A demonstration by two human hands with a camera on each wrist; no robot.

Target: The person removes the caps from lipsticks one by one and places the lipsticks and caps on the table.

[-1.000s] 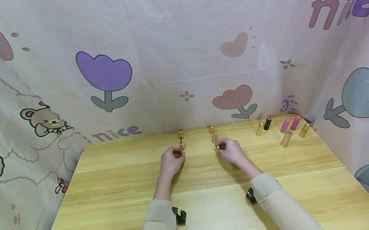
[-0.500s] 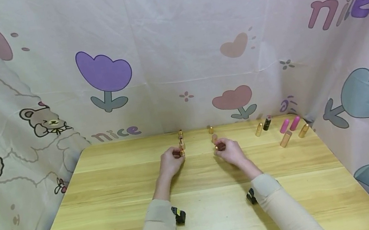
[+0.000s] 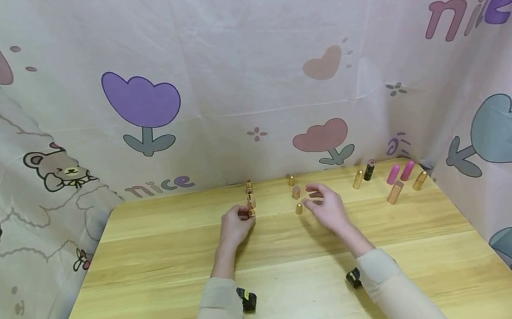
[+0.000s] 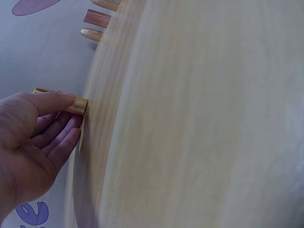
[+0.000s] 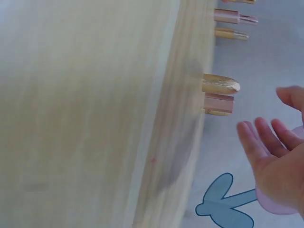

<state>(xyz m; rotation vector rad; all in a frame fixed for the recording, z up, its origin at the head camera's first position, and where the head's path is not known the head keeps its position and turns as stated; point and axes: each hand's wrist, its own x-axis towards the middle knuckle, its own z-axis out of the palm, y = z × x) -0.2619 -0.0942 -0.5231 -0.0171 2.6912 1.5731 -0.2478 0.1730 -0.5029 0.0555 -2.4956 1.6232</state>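
My left hand (image 3: pixel 236 226) pinches a gold lipstick tube (image 4: pixel 76 107) between thumb and fingers, its base at the tabletop. It is the nearest of a short row with a pinkish lipstick tube (image 3: pixel 251 201) and another gold lipstick tube (image 3: pixel 248 184) behind. Across from these stands a second row: a gold bullet-shaped cap (image 3: pixel 299 209), a rose-gold cap (image 3: pixel 296 193) and a farther gold cap (image 3: pixel 292 180). Just right of the near cap, my right hand (image 3: pixel 327 209) is spread and holds nothing. In the right wrist view its fingers are apart from the caps.
Farther right on the wooden table (image 3: pixel 282 318) stand several closed lipsticks: a gold one (image 3: pixel 358 179), a black one (image 3: pixel 369 170), two pink ones (image 3: pixel 393 174), a rose-gold one (image 3: pixel 395 192) and another gold one (image 3: pixel 420 180). A patterned cloth (image 3: pixel 241 71) hangs behind.
My right hand has let go of the near gold cap, opened and moved slightly right, leaving the cap standing. My left hand keeps its grip on the lipstick tube.
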